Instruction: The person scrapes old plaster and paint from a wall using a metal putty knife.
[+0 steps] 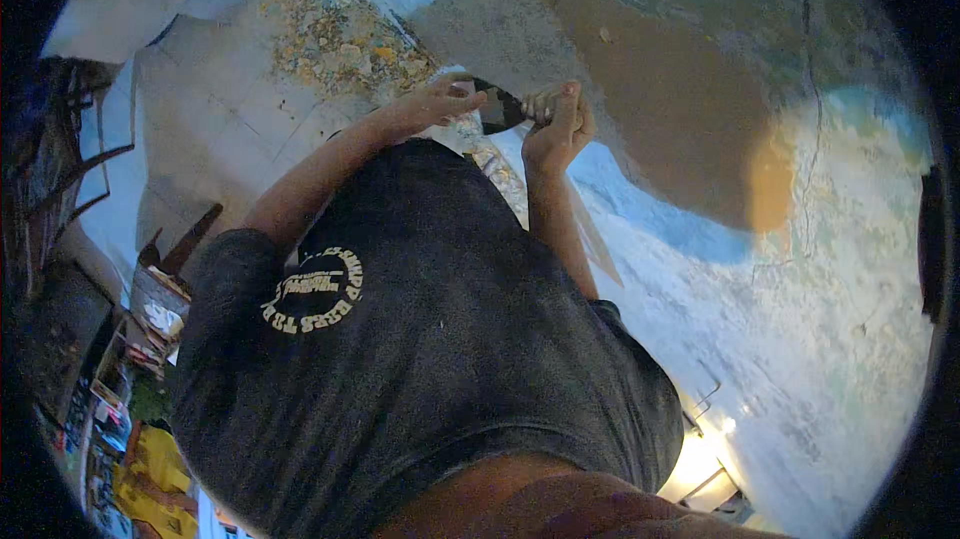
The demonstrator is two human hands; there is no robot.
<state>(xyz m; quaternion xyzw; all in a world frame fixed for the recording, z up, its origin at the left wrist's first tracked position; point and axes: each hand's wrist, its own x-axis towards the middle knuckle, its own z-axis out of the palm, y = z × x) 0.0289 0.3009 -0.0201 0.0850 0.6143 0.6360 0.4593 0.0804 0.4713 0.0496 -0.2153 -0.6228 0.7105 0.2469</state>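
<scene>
My right hand (559, 123) is closed around the handle of a trowel, held in front of my body. The trowel's dark, pointed metal blade (501, 108) extends left from that fist. At the blade's far end is my left hand (427, 105), its fingers apart and the thumb across the metal. Whether those fingers press on the blade is hard to see. To the right, a wall (847, 254) with worn blue and white paint carries a broad brown patch of fresh-looking plaster or mortar (675, 104).
Broken plaster rubble (345, 51) lies on the floor (217, 104) along the wall's foot. Dark wooden furniture (97, 156) stands at the left. A person in yellow (157, 475) is at the lower left. A bright light (701, 460) shines at the lower right. A crack (808, 51) runs through the wall.
</scene>
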